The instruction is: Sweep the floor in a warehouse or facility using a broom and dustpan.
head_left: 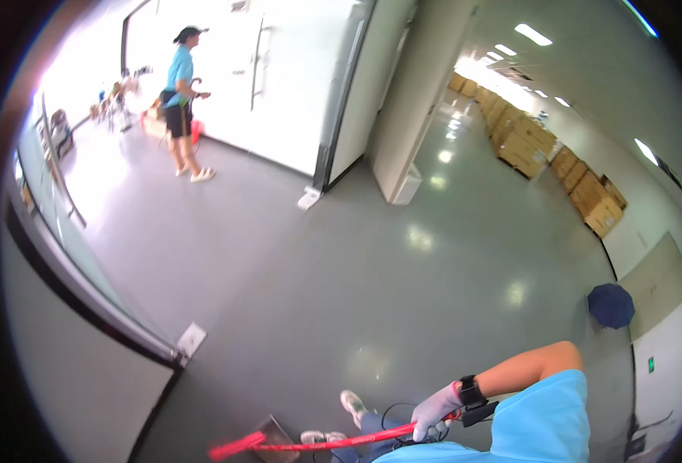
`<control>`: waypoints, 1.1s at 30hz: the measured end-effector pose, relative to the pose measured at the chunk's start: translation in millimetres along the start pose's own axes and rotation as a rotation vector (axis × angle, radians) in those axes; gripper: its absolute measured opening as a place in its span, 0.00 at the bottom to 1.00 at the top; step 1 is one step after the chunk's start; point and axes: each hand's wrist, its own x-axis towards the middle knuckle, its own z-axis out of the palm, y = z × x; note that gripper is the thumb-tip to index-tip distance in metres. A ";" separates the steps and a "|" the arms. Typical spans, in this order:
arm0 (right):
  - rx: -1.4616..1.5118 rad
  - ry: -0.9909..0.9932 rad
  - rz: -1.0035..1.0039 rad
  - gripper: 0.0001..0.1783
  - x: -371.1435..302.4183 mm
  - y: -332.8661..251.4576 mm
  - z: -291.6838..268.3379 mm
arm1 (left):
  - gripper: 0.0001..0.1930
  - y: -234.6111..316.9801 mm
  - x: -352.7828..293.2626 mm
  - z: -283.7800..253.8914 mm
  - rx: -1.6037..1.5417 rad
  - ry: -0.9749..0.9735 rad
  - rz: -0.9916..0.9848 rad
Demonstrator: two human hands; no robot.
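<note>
One red broom [310, 444], thin straight handle, low over the glossy grey floor [372, 293]; our gloved right hand [433, 413] has its fingers wrapped around it. One dustpan [273, 434]. One folded blue umbrella [611, 305].

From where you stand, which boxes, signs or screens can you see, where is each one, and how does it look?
Cardboard boxes: brown, stacked in a row along the right wall of the corridor.
Small sign: green rectangle, low on the right wall.
Board: beige flat panel on the right wall, behind a dark blue umbrella.
Screens: none visible.
</note>
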 end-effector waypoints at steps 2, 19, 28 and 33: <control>-0.193 0.180 -0.063 0.10 4.2 11.3 0.3 | 0.16 -4.8 -26.3 21.0 -0.058 0.025 -0.121; -0.343 0.610 -0.304 0.15 119.5 146.4 21.0 | 0.18 -114.2 -66.9 -20.7 -0.018 -0.069 -0.169; -0.201 0.770 -0.300 0.12 58.1 237.3 66.0 | 0.16 -53.4 -62.5 99.2 0.381 -0.262 -0.098; -0.263 1.041 -0.317 0.12 60.5 334.7 110.8 | 0.14 -43.8 -85.2 177.4 0.645 -0.386 -0.057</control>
